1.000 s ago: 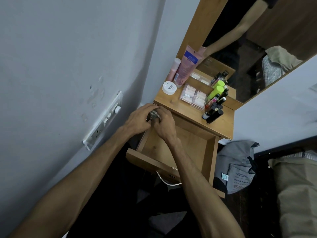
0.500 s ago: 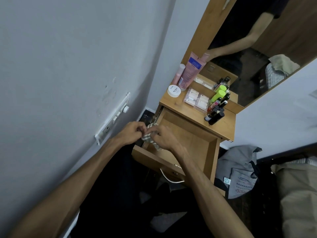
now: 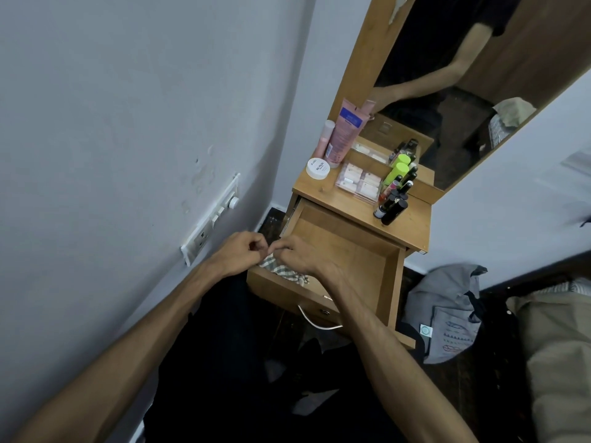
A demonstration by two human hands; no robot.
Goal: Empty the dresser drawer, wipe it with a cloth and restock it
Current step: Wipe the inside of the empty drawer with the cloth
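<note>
Wipe step in hand, by the look of it; drawer pulled out, bare inside; striped cloth bunched at near-left corner, under both hands; left hand and right hand fingers curled, pinching cloth top; cosmetics parked on dresser top; next probably: spread cloth, sweep drawer floor, then restock.

Drawer was matt wood-grain laminate; cloth woven, striped; pink tube glossy plastic; mirror reflective glass.
</note>
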